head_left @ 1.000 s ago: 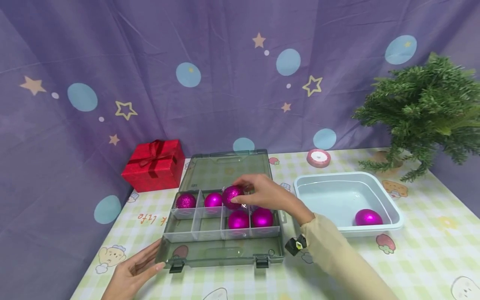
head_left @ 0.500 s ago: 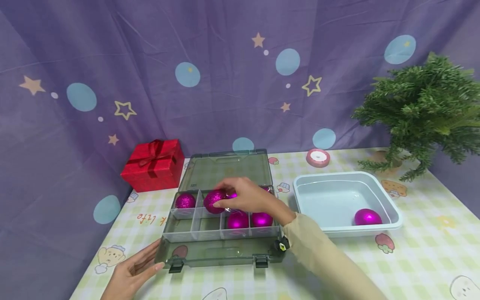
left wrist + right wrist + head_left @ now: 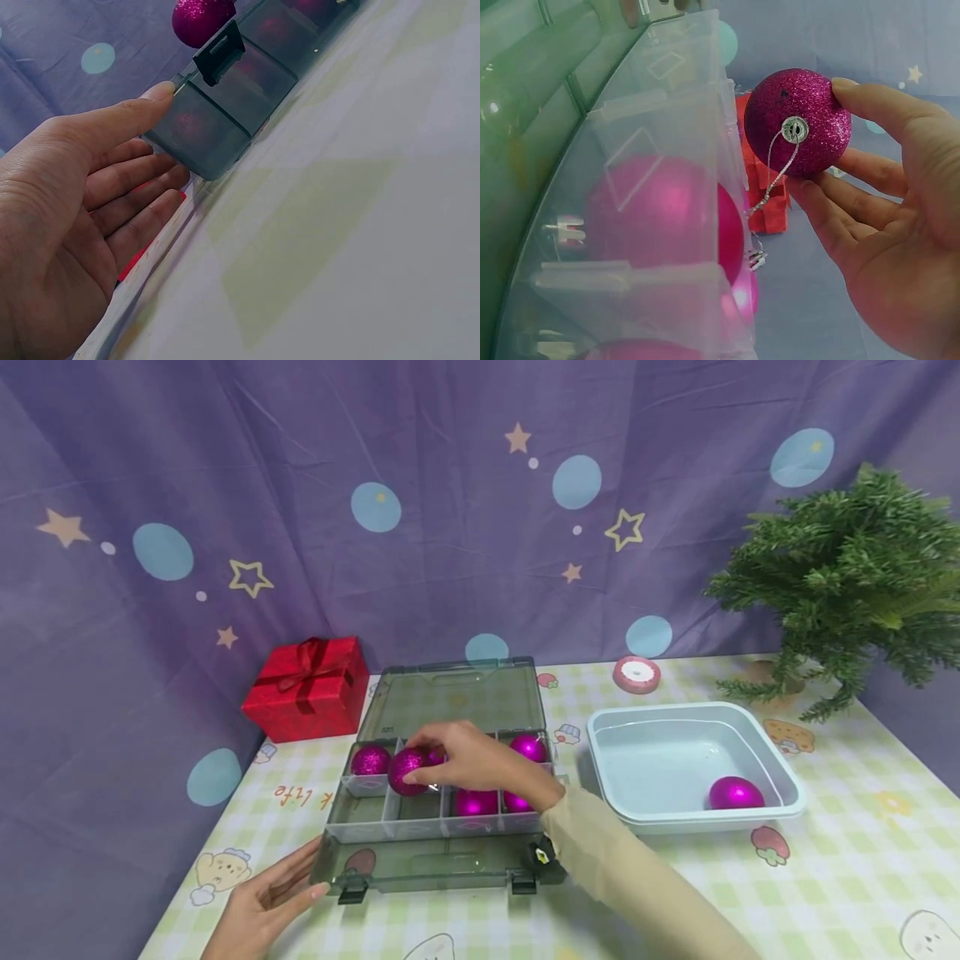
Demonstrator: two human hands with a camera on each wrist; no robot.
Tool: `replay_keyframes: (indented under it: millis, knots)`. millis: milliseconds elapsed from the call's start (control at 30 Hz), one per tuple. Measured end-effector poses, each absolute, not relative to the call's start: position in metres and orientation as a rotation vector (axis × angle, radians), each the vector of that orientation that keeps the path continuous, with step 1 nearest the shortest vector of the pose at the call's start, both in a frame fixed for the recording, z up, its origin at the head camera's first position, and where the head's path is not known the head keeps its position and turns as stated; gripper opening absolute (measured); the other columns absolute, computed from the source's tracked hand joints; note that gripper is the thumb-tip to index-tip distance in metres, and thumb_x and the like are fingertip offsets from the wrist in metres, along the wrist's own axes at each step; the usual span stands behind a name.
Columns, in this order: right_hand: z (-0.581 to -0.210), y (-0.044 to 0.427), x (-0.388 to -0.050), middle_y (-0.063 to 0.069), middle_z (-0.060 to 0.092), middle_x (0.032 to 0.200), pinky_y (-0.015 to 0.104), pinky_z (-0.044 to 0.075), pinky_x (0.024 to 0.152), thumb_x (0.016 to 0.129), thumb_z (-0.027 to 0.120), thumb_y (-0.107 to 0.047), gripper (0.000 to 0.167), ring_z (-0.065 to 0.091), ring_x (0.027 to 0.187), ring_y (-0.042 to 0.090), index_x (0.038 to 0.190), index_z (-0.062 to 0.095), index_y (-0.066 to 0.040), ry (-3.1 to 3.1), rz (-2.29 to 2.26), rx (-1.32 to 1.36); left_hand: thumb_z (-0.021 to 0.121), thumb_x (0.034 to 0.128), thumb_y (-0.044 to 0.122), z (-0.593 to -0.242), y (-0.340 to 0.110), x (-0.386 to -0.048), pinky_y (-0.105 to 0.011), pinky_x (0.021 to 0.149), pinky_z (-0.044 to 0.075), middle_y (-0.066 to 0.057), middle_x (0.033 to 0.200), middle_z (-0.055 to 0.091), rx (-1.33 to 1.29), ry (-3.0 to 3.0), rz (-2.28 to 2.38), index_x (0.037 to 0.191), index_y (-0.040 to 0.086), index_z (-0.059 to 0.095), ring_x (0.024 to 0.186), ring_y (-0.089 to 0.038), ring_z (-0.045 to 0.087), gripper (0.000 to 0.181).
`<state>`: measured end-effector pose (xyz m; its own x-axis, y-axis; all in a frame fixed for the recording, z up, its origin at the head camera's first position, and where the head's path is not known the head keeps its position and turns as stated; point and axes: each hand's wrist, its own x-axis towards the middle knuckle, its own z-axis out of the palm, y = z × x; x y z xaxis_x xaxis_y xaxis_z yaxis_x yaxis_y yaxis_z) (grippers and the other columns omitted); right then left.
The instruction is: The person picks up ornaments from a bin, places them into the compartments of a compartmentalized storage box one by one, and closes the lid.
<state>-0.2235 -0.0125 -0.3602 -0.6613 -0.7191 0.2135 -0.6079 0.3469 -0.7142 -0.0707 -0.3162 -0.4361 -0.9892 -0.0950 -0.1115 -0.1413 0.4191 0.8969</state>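
- Bauble (image 3: 407, 773), round, glittered magenta, without long axis: over smoky-grey plastic compartment box (image 3: 408, 865), left of centre.
- Right hand (image 3: 474, 761), nearer: pinches bauble, which lies leftward of palm.
- Left hand (image 3: 255, 906): fingers loosely extended, thumb touching box's near-left corner.

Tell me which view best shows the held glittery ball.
Right wrist view: the held ball is large, its cap and cord plain. The head view shows it small, partly covered; the left wrist view crops its top.
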Motion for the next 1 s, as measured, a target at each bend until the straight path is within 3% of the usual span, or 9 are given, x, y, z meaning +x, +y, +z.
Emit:
replay_keyframes:
  millis: [367,700,1000]
  knots:
    - [-0.364,-0.011,-0.224,0.013,0.071,0.125,0.033,0.057,0.099,0.099,0.075,-0.028,0.043,0.066,0.117,0.028,0.132,0.068,-0.001,2.42,-1.191,-1.232,0.081,0.0931,0.031,-0.437,-0.316,-0.071,-0.016,0.097,0.052,-0.013,0.149,0.054,-0.214,2.612,1.644,0.149,0.004,0.055,0.116,0.01,0.055,0.067]
    - [-0.358,0.008,-0.224,0.012,0.07,0.126,0.031,0.054,0.103,0.099,0.074,-0.031,0.045,0.064,0.118,0.027,0.133,0.067,-0.001,2.415,-1.235,-1.206,0.081,0.0923,0.033,-0.437,-0.316,-0.072,-0.016,0.095,0.053,-0.013,0.148,0.056,-0.251,2.626,1.599,0.149,0.004,0.055,0.114,0.011,0.055,0.069]
    - [-0.357,0.037,-0.223,0.015,0.07,0.125,0.041,0.056,0.102,0.099,0.074,-0.029,0.046,0.065,0.116,0.031,0.133,0.066,0.0,2.441,-1.294,-1.178,0.081,0.0924,0.035,-0.435,-0.316,-0.073,-0.016,0.094,0.053,-0.013,0.148,0.055,-0.273,2.623,1.578,0.15,0.004,0.055,0.113,0.011,0.055,0.07]
